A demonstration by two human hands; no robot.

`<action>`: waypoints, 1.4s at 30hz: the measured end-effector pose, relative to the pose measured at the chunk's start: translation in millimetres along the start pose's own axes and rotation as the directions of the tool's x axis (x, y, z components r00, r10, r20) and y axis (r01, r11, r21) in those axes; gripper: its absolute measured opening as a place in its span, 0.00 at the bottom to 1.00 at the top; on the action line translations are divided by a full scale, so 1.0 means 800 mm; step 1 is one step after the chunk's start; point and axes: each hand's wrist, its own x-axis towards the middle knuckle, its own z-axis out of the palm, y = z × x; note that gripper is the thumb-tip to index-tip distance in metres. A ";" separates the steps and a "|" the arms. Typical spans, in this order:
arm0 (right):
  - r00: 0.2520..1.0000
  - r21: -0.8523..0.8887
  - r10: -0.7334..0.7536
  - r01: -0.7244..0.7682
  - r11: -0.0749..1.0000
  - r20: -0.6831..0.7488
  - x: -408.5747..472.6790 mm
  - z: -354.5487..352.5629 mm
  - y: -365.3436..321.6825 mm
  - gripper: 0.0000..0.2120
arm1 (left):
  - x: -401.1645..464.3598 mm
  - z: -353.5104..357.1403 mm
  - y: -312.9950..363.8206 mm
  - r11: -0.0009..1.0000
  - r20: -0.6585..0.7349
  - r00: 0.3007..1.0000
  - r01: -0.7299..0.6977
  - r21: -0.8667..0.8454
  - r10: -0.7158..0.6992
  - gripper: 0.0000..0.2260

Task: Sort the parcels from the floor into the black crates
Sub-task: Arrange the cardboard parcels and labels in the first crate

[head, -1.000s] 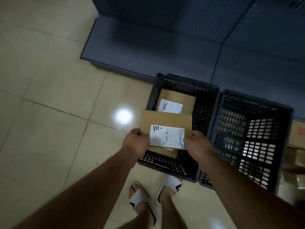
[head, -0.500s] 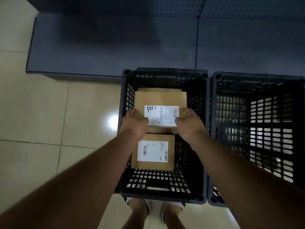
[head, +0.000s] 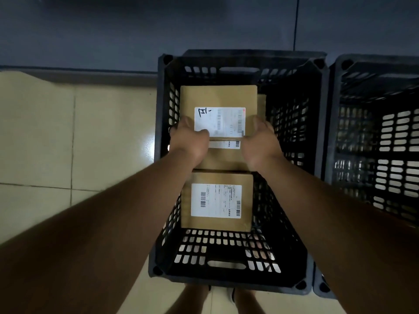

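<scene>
A brown cardboard parcel (head: 218,98) with a white label sits low inside the left black crate (head: 226,270), over its far half. My left hand (head: 189,138) grips its near left corner and my right hand (head: 260,138) grips its near right corner. Beneath it lies another brown parcel (head: 221,159), with only a strip of its label showing. A third labelled parcel (head: 216,223) rests in the crate's near half. A second black crate (head: 374,132) stands just to the right; I see no parcel in it.
Both crates stand on pale floor tiles (head: 68,143), against a dark grey shelf base (head: 113,41) at the far side. My feet (head: 222,298) are right behind the left crate's near wall.
Both hands have carried the parcel from above the crate's near edge forward and down into the crate, onto the far parcel. My head has moved in over the crate.
</scene>
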 end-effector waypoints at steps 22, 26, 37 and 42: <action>0.988 -0.116 -0.084 0.099 0.988 0.128 -0.097 -0.065 -0.029 0.38 | -0.091 -0.022 0.065 0.997 0.115 0.993 -0.037 0.072 0.028 0.31; 0.988 -0.148 -0.089 0.107 0.983 0.123 -0.141 -0.109 -0.039 0.38 | -0.152 -0.032 0.079 0.978 0.172 0.977 -0.153 0.141 0.128 0.32; 0.998 -0.264 -0.049 0.036 0.964 -0.042 -0.250 -0.224 -0.064 0.38 | -0.266 -0.090 0.128 0.798 0.299 0.859 -0.503 0.332 0.417 0.30; 0.992 -0.196 0.068 -0.087 0.977 -0.102 -0.310 -0.233 -0.050 0.38 | -0.311 -0.113 0.125 0.719 0.370 0.831 -0.549 0.426 0.415 0.30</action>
